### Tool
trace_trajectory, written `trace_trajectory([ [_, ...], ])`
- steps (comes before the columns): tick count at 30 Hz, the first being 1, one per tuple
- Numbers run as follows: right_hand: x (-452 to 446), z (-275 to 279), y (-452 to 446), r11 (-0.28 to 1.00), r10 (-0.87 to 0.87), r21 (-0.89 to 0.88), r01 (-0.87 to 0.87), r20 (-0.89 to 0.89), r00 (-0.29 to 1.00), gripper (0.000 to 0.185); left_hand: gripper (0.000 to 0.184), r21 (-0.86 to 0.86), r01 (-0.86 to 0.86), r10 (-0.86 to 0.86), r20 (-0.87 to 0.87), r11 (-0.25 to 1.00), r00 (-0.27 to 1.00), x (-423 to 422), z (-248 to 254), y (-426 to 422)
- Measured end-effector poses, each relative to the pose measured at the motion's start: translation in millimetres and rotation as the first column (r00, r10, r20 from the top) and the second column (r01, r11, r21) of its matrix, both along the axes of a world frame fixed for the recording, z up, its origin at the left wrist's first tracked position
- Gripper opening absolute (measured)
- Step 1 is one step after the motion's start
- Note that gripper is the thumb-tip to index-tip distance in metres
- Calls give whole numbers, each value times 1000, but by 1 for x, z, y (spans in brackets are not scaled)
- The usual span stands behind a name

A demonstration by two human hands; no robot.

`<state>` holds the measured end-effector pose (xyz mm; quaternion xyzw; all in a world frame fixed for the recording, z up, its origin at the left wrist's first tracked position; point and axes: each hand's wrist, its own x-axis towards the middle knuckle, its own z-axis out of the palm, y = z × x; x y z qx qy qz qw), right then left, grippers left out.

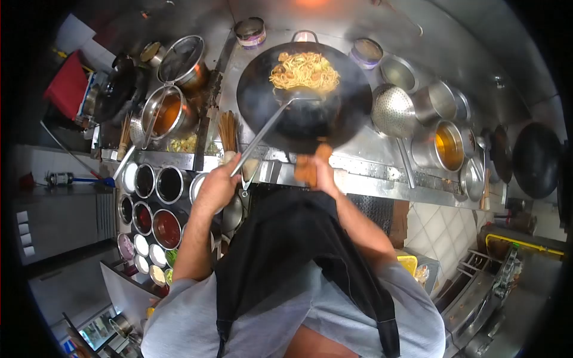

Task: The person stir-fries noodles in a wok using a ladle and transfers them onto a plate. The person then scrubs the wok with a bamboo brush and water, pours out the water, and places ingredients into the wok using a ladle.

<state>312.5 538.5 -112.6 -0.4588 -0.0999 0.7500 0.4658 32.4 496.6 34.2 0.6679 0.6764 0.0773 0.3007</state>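
Noodles (305,72) lie in the upper part of a large black wok (352,98), with some steam over them. My left hand (219,186) is wrapped round the long metal handle of a ladle (262,132), whose bowl rests in the wok just below the noodles. At the wok's near edge, my right hand (325,170) is closed on a brown cloth (307,171); what lies under the cloth is hidden.
Right of the wok are a perforated strainer (394,111) and a pot of yellow liquid (449,147). On the left are a pot of reddish liquid (167,114), a bamboo brush (228,131) and several seasoning containers, one with red sauce (167,230).
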Motion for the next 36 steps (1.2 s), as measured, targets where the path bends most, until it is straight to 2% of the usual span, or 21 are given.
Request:
trace_trajectory([
  [1, -1, 14, 18, 999, 2, -44, -4, -35, 999, 33, 61, -28, 11, -11, -11, 1000, 1000, -1, 4, 3],
  [6, -5, -37, 103, 999, -23, -46, 21, -61, 998, 33, 54, -12, 124, -125, -45, 992, 991, -8, 4, 29],
  [9, -5, -47, 117, 999, -21, -38, 17, -100, 995, 33, 53, 78, 95, -96, 11, 992, 995, -11, -9, 52],
  [13, 1, -60, 133, 998, 43, -34, -45, -73, 996, 34, 54, 122, -91, 92, 3, 988, 996, 8, -41, 99],
  [16, 3, -68, 137, 998, 60, -16, -61, -56, 997, 34, 55, 82, -176, 176, 16, 981, 984, 21, -79, 115],
  [19, 3, -68, 140, 999, 53, 3, -53, -32, 998, 33, 59, 83, -62, 56, 63, 995, 996, 10, -94, 91],
  [20, 3, -68, 136, 999, 47, 5, -47, -27, 999, 33, 58, 47, -19, 16, 62, 999, 998, 2, -89, 76],
  [25, 4, -21, 121, 998, -35, -58, 30, -94, 995, 31, 59, -76, 152, -148, 50, 985, 988, -31, 9, 24],
  [27, 2, -23, 109, 995, -52, -89, 42, -106, 993, 30, 58, -102, 135, -138, -28, 986, 990, -25, 20, 28],
  [28, 1, -27, 113, 996, -39, -86, 30, -112, 993, 30, 58, -15, 173, -173, -19, 985, 985, -21, 11, 34],
  [32, -3, -19, 72, 998, 66, -16, -67, -67, 996, 33, 58, 90, 102, -100, -36, 991, 994, 3, -44, 55],
  [34, -1, -22, 16, 999, 53, 6, -53, -30, 998, 36, 58, 123, 53, -52, -11, 991, 999, 11, -54, 56],
  [36, 9, -21, -12, 996, 85, -6, -86, -18, 996, 38, 58, 213, 37, -52, 68, 976, 996, 3, -43, 42],
])
